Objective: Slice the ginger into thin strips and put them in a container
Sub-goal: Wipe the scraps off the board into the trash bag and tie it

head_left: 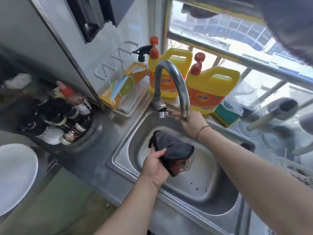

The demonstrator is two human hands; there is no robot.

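Note:
No ginger, knife or container shows in this view. My left hand (156, 164) grips a dark grey cloth (172, 148) and holds it over the steel sink (122, 150). My right hand (190, 122) reaches to the base of the curved steel faucet (171, 78), with its fingers at the tap handle (166, 113) beside the spout's end. I cannot make out how the fingers lie on the handle. No water shows running from the spout.
Two yellow detergent jugs (170, 72) (212, 92) stand behind the faucet by the window. A spray bottle (142, 55) and a yellow package on a tray (125, 89) sit to their left. Sauce bottles (74, 106) crowd the left counter, and a white plate (15, 177) lies at the far left.

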